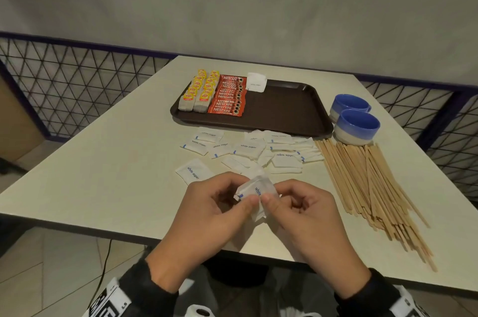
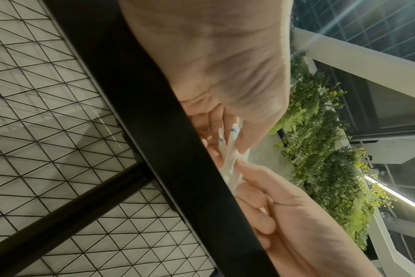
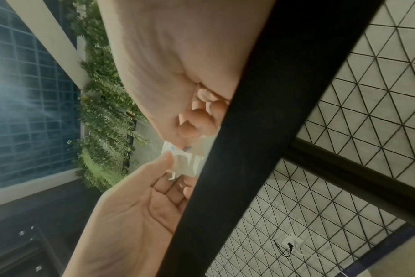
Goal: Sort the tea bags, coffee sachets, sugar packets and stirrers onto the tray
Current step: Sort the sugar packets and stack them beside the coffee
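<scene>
While both hands [image 1: 258, 210] pinch a few sugar packets [image 1: 254, 191] together, tray [image 1: 284, 109] lies straight ahead, beyond loose packets.

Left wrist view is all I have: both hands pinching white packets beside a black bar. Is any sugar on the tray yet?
Observer: Yes, a small stack of sugar packets sits at the far edge of the tray.
Operator: What's next to that stack?
Observer: The coffee sachets, with the tea bags left of them.
Operator: And the stirrers?
Observer: The stirrers lie on the table, right of the loose packets.
</scene>
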`<state>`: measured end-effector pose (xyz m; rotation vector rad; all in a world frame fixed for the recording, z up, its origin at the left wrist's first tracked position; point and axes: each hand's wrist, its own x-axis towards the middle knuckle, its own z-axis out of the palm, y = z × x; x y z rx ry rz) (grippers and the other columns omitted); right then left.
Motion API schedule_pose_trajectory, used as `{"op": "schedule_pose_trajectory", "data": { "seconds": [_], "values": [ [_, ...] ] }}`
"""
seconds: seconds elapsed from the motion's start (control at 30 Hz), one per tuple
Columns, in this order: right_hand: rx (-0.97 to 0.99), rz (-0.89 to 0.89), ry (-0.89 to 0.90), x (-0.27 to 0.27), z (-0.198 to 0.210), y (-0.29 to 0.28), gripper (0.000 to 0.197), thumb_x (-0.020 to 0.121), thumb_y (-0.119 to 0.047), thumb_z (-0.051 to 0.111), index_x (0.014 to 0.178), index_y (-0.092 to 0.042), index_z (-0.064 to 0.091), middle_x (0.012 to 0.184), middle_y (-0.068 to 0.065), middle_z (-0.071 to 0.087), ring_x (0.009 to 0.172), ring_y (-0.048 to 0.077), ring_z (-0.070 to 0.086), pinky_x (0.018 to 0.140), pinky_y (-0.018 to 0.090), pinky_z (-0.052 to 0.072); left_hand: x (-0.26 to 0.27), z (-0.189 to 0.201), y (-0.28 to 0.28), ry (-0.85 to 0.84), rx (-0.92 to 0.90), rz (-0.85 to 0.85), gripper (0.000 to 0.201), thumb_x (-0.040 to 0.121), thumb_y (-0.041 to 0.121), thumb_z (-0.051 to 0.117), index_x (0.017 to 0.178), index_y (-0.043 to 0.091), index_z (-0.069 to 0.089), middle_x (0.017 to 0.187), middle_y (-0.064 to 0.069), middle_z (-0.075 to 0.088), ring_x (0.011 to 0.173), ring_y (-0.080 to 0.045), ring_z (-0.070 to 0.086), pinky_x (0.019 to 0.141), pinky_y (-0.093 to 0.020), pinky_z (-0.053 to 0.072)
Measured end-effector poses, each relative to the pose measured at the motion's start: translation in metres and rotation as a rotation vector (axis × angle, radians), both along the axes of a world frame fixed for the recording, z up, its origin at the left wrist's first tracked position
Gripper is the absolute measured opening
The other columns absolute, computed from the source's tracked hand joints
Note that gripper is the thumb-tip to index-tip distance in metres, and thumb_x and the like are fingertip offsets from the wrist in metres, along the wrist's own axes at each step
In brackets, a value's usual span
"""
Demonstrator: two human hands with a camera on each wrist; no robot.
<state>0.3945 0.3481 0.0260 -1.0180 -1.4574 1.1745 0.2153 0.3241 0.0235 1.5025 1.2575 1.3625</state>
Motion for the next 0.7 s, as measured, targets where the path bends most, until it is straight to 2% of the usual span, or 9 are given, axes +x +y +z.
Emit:
{"op": "schedule_pose_trajectory", "data": {
  "seconds": [0.1,0.17,0.23,0.27,0.33,0.4,0.47,0.57,0.7],
  "values": [
    [0.069,-0.142,-0.041,0.0016,-0.0040,0.0004,0.011,0.082,-0.015,0.083,0.082,-0.025,0.077,0.063,-0.005,0.050,0.056,0.006,0.044,0.054,0.016,0.041,0.0003,0.0008,-0.0012,-0.031,-0.025,0.013,0.017,0.088,0.022,0.077,0.098,0.036,0.076,0.094,0.003,0.080,0.089,-0.022,0.075,0.086,-0.054,0.061],
    [0.097,-0.189,-0.070,0.0038,-0.0054,0.0011,0.023,0.080,-0.016,0.084,0.093,-0.032,0.074,0.081,-0.007,0.055,0.068,0.007,0.051,0.061,0.017,0.047,-0.0006,0.0022,-0.0014,-0.063,-0.043,0.032,0.030,0.090,0.015,0.080,0.104,0.040,0.072,0.093,0.002,0.080,0.089,-0.023,0.075,0.086,-0.052,0.061],
    [0.045,-0.145,-0.076,0.0036,-0.0044,0.0016,0.033,0.081,-0.017,0.084,0.106,-0.033,0.070,0.097,-0.007,0.062,0.077,0.012,0.059,0.067,0.025,0.057,-0.0011,0.0037,-0.0013,-0.092,-0.050,0.044,0.038,0.089,0.009,0.079,0.110,0.038,0.068,0.088,0.000,0.080,0.083,-0.019,0.074,0.083,-0.045,0.060],
    [0.006,-0.101,-0.058,0.0024,-0.0033,0.0015,0.033,0.082,-0.016,0.083,0.108,-0.031,0.069,0.099,-0.007,0.065,0.076,0.017,0.062,0.065,0.030,0.059,-0.0014,0.0046,-0.0013,-0.109,-0.053,0.043,0.040,0.089,0.007,0.079,0.114,0.035,0.066,0.086,0.000,0.079,0.080,-0.016,0.073,0.082,-0.041,0.059],
    [-0.066,-0.023,0.032,-0.0007,-0.0021,0.0013,0.025,0.085,-0.009,0.079,0.105,-0.021,0.072,0.088,0.001,0.070,0.066,0.024,0.061,0.055,0.037,0.056,-0.0014,0.0055,-0.0012,-0.124,-0.053,0.032,0.043,0.087,0.006,0.080,0.118,0.032,0.065,0.082,0.000,0.078,0.076,-0.014,0.071,0.082,-0.038,0.058],
    [-0.099,-0.008,0.098,-0.0009,-0.0034,0.0013,0.017,0.086,-0.003,0.076,0.101,-0.012,0.073,0.072,0.004,0.068,0.057,0.025,0.059,0.049,0.036,0.050,-0.0015,0.0052,-0.0012,-0.111,-0.049,0.024,0.042,0.088,0.010,0.080,0.117,0.036,0.066,0.080,0.002,0.077,0.076,-0.014,0.070,0.084,-0.039,0.058],
    [-0.101,-0.021,0.123,0.0011,-0.0037,0.0017,0.014,0.086,-0.001,0.074,0.098,-0.008,0.072,0.065,0.006,0.066,0.053,0.023,0.058,0.045,0.033,0.049,-0.0019,0.0043,-0.0006,-0.121,-0.042,0.020,0.035,0.092,0.013,0.076,0.116,0.036,0.067,0.080,-0.001,0.078,0.078,-0.016,0.072,0.086,-0.040,0.057],
    [-0.115,-0.023,0.171,0.0029,-0.0032,0.0046,0.013,0.085,-0.005,0.074,0.097,-0.001,0.072,0.065,0.014,0.064,0.050,0.023,0.056,0.043,0.032,0.048,-0.0030,0.0029,-0.0004,-0.133,-0.021,0.004,0.028,0.099,0.008,0.066,0.119,0.028,0.065,0.079,-0.006,0.078,0.083,-0.021,0.076,0.089,-0.040,0.056],
    [-0.130,-0.026,0.194,0.0027,-0.0059,0.0075,0.022,0.077,-0.019,0.076,0.090,-0.001,0.074,0.065,0.019,0.063,0.049,0.024,0.054,0.042,0.030,0.046,-0.0050,0.0008,0.0001,-0.125,-0.021,-0.023,0.029,0.101,0.005,0.063,0.117,0.030,0.067,0.077,-0.006,0.077,0.083,-0.022,0.075,0.089,-0.042,0.056]
  ]
}}
